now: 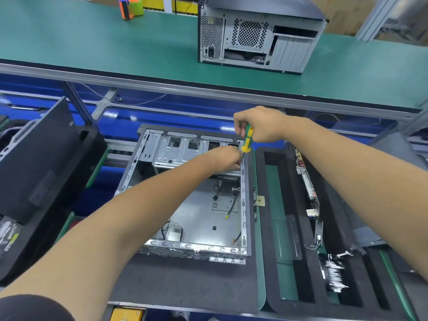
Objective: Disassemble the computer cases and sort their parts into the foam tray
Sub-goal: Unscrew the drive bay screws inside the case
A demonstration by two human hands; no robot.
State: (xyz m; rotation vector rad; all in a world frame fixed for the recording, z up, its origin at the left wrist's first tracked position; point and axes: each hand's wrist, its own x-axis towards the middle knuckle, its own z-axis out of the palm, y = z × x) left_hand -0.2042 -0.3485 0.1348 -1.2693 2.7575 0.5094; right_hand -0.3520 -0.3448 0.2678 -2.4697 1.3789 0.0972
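I am gripping a screwdriver point(247, 141) in my right hand point(259, 126), fingers curled round its green-and-yellow handle, shaft pointing down at the far right rim of the open case point(199, 218). My left hand point(225, 158) is resting just below and left of those fingers, its own fingers bent against the same rim; whether they are pinching anything I cannot tell. The case is lying open on a dark mat point(185, 281) beneath both hands. Right of my right fingers, the foam tray point(266, 262) is holding a circuit board point(305, 177) and cables point(333, 272). Beyond my fingertips, a closed case point(259, 33) is standing on the green bench point(92, 42).
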